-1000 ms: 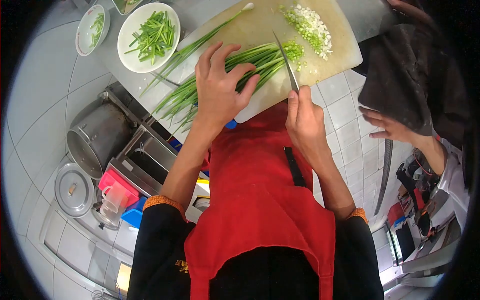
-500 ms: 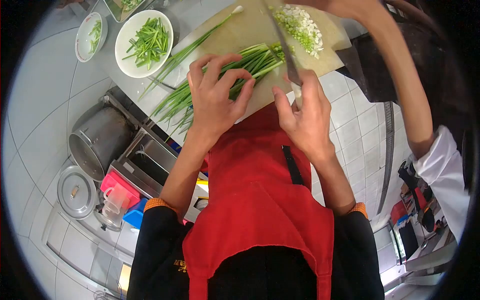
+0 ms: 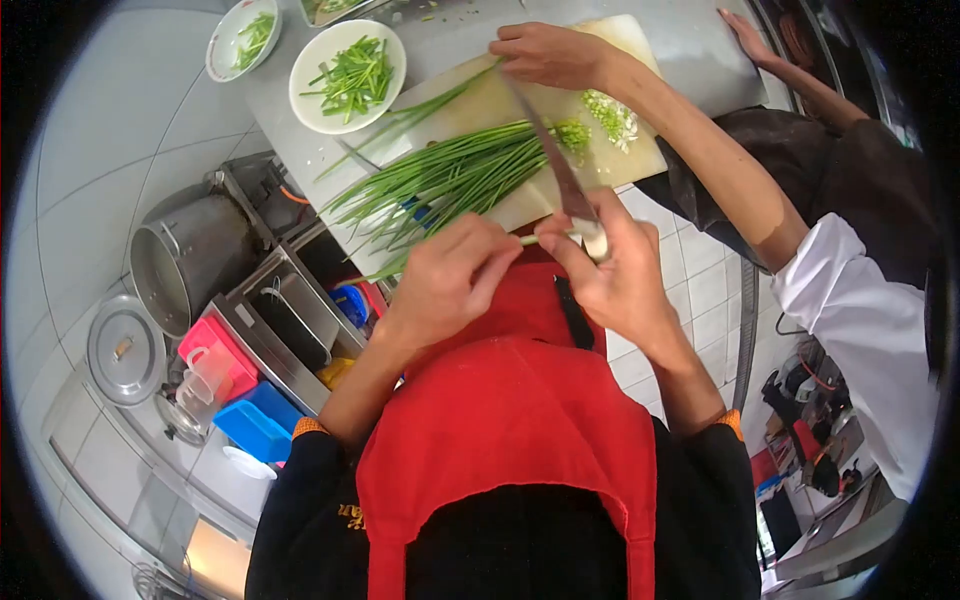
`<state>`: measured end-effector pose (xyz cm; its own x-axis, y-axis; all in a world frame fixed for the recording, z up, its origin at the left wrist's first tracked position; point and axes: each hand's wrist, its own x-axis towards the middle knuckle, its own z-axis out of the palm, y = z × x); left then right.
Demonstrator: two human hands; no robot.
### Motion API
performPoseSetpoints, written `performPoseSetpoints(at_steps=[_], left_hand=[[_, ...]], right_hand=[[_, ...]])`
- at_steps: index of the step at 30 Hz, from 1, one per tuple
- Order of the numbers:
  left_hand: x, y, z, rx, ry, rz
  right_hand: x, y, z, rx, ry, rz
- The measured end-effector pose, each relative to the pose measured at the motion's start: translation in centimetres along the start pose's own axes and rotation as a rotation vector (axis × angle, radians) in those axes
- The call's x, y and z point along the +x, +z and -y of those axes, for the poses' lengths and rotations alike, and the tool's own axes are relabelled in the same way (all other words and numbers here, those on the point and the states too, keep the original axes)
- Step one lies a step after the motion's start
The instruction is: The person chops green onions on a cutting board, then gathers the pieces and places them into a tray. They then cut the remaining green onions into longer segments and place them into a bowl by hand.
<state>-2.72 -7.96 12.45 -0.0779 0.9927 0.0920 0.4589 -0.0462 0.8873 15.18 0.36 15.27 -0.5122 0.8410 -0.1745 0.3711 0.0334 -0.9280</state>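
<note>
the left hand [image 3: 455, 270] pinches a single green stalk [image 3: 530, 239] that reaches the right hand [image 3: 618, 268], which grips a knife [image 3: 562, 175], while the bunch of green onions [image 3: 450, 170] lies across the cutting board [image 3: 512, 208] beside chopped pieces [image 3: 613, 118] on the desk [image 3: 690, 50].

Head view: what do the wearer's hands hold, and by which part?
The right hand holds the knife by its handle. The left hand pinches a green stalk by a part near the right hand; whether the right grips it too is unclear.
</note>
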Motion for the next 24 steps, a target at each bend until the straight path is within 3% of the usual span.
performPoseSetpoints(at_steps=[2, 4, 10, 13, 16, 19, 21, 24], left_hand=[[-1.5, 0.1, 0.1, 0.057, 0.159, 0.044], [-2.9, -0.2, 0.5, 0.077, 0.183, 0.053], [-4.0, -3.1, 0.6, 0.182, 0.307, 0.086], [-4.1, -4.4, 1.0, 0.075, 0.335, -0.048], [-4.0, -6.2, 0.4, 0.107, 0.236, -0.212], [-4.0, -6.9, 0.4, -0.242, -0.317, -0.231], [-3.3, -6.8, 0.2, -0.311, -0.352, -0.239], [-2.7, -6.7, -0.2, -0.382, -0.396, -0.236]], right_hand=[[-1.4, 0.5, -0.3, 0.032, 0.081, 0.028], [-2.4, 1.0, -0.8, 0.199, 0.260, 0.010], [-2.5, 1.2, 0.1, -0.087, 0.168, 0.069], [-1.4, 1.0, -0.3, -0.274, 0.046, 0.034], [1.1, 0.5, -1.8, -0.443, -0.054, -0.025], [5.3, 0.6, -2.6, -0.413, -0.073, -0.089], [8.5, 1.3, -3.0, -0.413, -0.225, -0.162], [12.4, 2.3, -4.0, -0.456, -0.275, -0.115]])
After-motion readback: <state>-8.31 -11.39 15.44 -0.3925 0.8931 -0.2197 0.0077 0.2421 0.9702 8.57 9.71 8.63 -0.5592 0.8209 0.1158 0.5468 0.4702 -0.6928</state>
